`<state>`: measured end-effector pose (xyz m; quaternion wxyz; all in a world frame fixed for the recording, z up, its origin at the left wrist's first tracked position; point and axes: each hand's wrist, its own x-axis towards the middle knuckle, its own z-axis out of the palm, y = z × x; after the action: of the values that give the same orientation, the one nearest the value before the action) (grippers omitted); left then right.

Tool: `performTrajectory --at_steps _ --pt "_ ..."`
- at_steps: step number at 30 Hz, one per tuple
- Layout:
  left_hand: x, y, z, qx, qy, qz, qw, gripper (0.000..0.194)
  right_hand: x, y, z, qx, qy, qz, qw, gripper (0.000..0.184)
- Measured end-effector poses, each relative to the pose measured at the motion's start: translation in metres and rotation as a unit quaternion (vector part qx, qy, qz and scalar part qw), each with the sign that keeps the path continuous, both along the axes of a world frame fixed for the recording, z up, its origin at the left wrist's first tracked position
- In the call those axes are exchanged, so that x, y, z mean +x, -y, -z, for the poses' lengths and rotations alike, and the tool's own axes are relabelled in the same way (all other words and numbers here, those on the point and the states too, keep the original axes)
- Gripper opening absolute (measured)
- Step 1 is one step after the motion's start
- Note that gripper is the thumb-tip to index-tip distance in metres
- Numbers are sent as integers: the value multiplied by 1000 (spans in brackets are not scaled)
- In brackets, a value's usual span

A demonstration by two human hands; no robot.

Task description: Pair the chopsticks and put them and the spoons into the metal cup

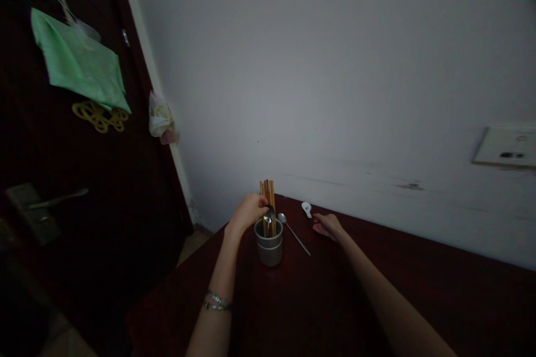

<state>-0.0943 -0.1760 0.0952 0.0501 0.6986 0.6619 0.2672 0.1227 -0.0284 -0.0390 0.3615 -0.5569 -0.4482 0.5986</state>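
My left hand is closed with its fingertips on a metal spoon, whose bowl is up at the mouth of a grey metal cup. Several wooden chopsticks stand upright in that cup. My right hand is low over the table, its fingers loosely bent and apart with nothing seen in them. Close to its fingertips lies a short white spoon. Between the cup and this hand a long-handled metal spoon lies flat, bowl toward the wall.
The dark red table meets a pale wall at the back. On the left is a dark door with a green cloth hanging on it. A white socket plate is on the wall at right.
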Motion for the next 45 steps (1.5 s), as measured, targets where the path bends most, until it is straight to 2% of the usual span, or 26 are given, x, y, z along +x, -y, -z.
performTrajectory --at_steps 7,11,14,20,24,27,30,34,37,39,42,45 --pt "-5 -9 11 21 20 -10 1000 18 34 25 -4 23 17 -34 999 18" --pt "-8 -13 15 24 30 9 999 19 46 47 -18 43 20 -58 997 17" --pt "-7 -12 13 29 46 26 998 20 52 64 -30 70 34 -82 994 19" --pt "-1 6 -12 72 77 34 994 22 56 100 -54 113 50 -123 985 18" --pt "4 32 -38 164 102 17 981 23 59 119 -70 139 56 -138 979 17" --pt "4 51 -59 247 110 -24 962 25 62 136 -76 175 60 -136 973 17" --pt "-8 64 -75 280 107 -41 953 26 60 158 -70 199 50 -134 970 22" --pt "-45 73 -82 202 213 -71 953 27 51 188 -43 193 36 -173 965 33" --pt "-78 75 -69 151 258 -89 950 28 43 201 -19 178 39 -208 961 39" --pt "-96 75 -51 92 273 -91 953 31 40 206 -4 166 41 -212 962 40" --pt "-113 72 -11 41 276 -116 953 31 39 211 13 163 49 -186 968 39" --pt "-121 66 34 -40 278 -131 951 28 40 213 23 190 55 -162 967 37"
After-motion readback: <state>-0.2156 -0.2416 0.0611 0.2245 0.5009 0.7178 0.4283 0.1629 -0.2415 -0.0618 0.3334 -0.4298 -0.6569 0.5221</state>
